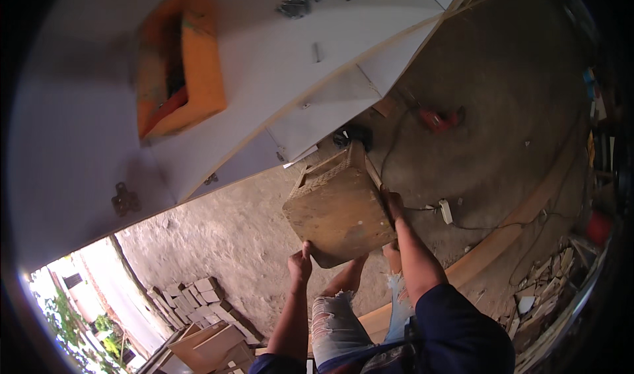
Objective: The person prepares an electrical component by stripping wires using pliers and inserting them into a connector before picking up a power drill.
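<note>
Between my hands is a wooden stool [340, 209], tilted, its worn square top with rounded corners facing me. Woven-looking trim shows along its far side, and most of its underside is hidden. My left hand [300, 263] grips the near left corner, thumb up against the edge. On the right side, my right hand [393, 203] is closed around the edge, its fingers partly hidden. Just beyond the stool lies a dark object [353, 136] whose kind I cannot make out, beside a large white panelled cabinet [264, 76].
An orange open box [205, 76] and metal hinges [124, 199] rest on the cabinet. A red power tool [439, 118], cords and a white power strip [446, 211] lie on the dirt floor. Stacked blocks [191, 298] stand lower left; wood scraps [541, 281] are piled at right.
</note>
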A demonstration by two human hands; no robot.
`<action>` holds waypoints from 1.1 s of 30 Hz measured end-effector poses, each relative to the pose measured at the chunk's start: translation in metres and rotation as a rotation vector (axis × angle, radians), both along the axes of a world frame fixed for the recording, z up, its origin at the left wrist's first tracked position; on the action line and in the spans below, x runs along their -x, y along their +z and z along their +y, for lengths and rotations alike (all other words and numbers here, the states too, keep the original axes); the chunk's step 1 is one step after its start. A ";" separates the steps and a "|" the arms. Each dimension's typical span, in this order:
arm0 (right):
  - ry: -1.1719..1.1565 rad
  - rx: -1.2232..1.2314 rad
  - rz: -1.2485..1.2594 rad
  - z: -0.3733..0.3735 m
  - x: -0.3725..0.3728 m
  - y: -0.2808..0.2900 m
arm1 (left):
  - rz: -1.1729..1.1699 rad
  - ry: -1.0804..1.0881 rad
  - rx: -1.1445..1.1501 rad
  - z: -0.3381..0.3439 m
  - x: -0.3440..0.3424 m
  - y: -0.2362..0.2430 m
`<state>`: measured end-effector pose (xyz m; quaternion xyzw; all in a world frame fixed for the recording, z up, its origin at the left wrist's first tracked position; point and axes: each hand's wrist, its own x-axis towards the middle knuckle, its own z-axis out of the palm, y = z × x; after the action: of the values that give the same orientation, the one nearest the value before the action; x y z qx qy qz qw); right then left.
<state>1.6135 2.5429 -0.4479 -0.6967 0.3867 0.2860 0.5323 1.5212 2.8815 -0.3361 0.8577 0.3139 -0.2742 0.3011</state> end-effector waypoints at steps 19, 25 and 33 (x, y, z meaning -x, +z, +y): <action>-0.085 -0.108 -0.036 0.059 0.102 -0.017 | -0.169 0.123 0.051 0.033 -0.038 0.018; -0.044 -0.099 -0.148 0.037 0.060 -0.022 | -0.049 0.031 -0.170 0.017 -0.060 0.004; 0.195 0.102 -0.036 0.016 0.063 -0.009 | -0.422 0.012 -0.083 -0.099 -0.129 0.054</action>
<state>1.5503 2.5586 -0.4566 -0.7623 0.3216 0.3035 0.4726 1.6503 2.7828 -0.2826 0.9059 0.2600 -0.0737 0.3259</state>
